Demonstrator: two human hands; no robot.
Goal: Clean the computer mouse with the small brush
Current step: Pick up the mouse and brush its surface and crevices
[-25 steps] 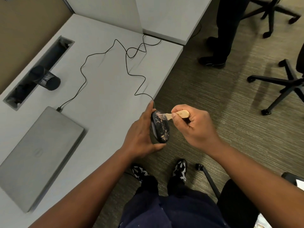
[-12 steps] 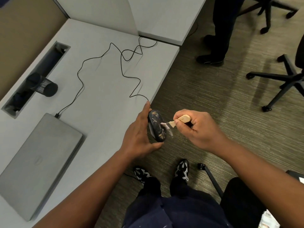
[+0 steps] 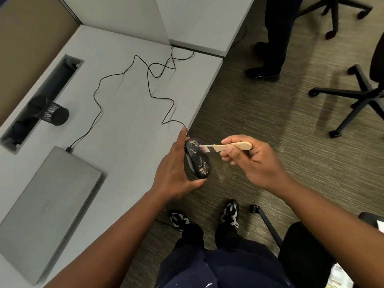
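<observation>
A black wired computer mouse, speckled with tan crumbs, is held off the desk's right edge above the carpet. My left hand grips it from the left side, thumb under its near end. My right hand holds a small wooden-handled brush level, its pale bristles touching the mouse's far end. The mouse's thin black cable loops across the desk to a closed grey laptop.
The grey desk has a cable trough and a black mesh cup at the left. Another person's legs stand beyond the desk. Office chair bases sit on the carpet at right. My feet are below.
The brush swept down the mouse, then came back up to its far end, with more of the handle showing. Both hands stay closed on their objects.
</observation>
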